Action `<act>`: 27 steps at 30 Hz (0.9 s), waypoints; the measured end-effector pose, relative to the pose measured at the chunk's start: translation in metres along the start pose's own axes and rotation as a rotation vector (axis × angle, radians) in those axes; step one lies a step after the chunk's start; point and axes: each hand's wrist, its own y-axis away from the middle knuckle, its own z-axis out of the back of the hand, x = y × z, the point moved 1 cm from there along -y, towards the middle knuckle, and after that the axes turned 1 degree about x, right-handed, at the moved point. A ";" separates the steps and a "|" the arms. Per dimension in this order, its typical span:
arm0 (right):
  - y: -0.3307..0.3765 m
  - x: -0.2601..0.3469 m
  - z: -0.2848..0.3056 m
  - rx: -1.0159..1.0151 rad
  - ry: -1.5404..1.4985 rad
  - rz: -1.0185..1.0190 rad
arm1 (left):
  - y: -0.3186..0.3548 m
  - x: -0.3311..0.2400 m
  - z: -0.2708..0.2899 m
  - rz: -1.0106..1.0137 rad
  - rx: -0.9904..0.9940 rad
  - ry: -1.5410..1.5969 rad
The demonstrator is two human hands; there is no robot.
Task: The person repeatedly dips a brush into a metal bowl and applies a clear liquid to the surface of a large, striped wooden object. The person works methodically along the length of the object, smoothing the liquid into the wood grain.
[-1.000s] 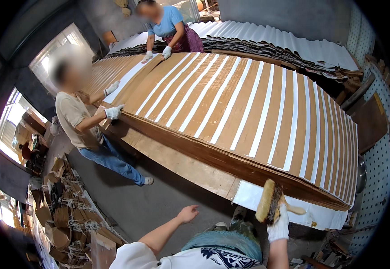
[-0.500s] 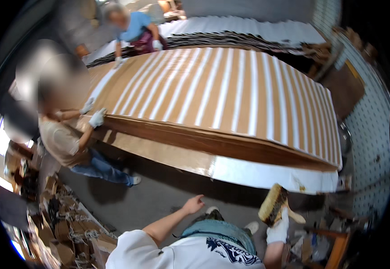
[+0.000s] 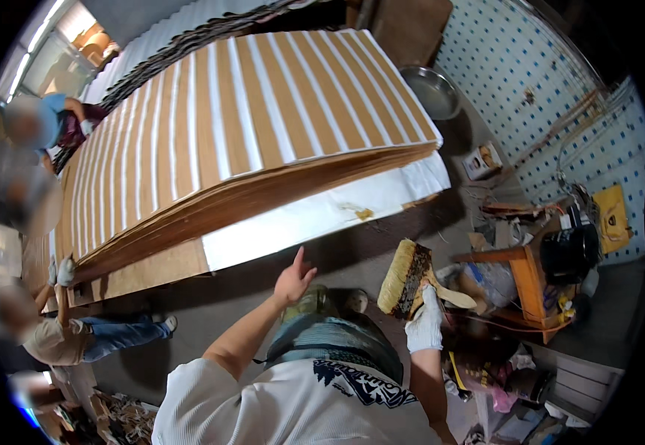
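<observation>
My right hand (image 3: 425,323), in a white glove, grips a wide block brush (image 3: 404,278) with pale bristles, a dark crusted body and a wooden handle. The brush hangs in the air right of my body. My bare left hand (image 3: 293,281) holds nothing; its index finger stretches toward the stack and the other fingers are loosely bent. Just beyond it lies a large stack of brown sheets (image 3: 218,104) with white stripes, bowed up in the middle. Beneath the stack a board shows, partly covered by a white sheet (image 3: 285,230) with a brown smear.
Two co-workers (image 3: 59,341) stand at the stack's left end, gloved hands on or near it. A metal basin (image 3: 432,93) sits by its far right corner. On my right are a wooden stool (image 3: 526,285), a black bucket (image 3: 569,252) and floor clutter. Cardboard scraps (image 3: 122,415) lie lower left.
My view has turned right, so the stack and co-workers sit further left and the stool and bucket show more. The brush stays in my right hand; my left hand remains free.
</observation>
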 end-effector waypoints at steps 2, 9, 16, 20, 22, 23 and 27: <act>-0.013 0.029 -0.003 -0.136 0.029 -0.017 | -0.019 -0.053 0.005 -0.237 -0.155 -0.320; -0.108 0.075 -0.022 -0.110 0.018 0.011 | -0.131 -0.177 0.070 -0.599 -0.501 -0.668; -0.162 0.132 -0.122 -0.019 0.028 0.036 | -0.260 -0.190 0.066 -0.568 -0.360 -0.450; -0.202 0.163 -0.152 -0.085 0.196 0.164 | -0.366 -0.169 0.056 -0.058 0.113 0.752; -0.230 0.175 -0.161 -0.118 0.265 0.144 | -0.405 -0.172 0.062 0.160 0.253 1.177; -0.244 0.180 -0.172 -0.102 0.285 0.135 | -0.428 -0.157 0.054 0.214 0.295 1.266; -0.317 0.220 -0.188 -0.231 0.453 0.069 | -0.448 -0.166 0.048 0.390 0.174 1.297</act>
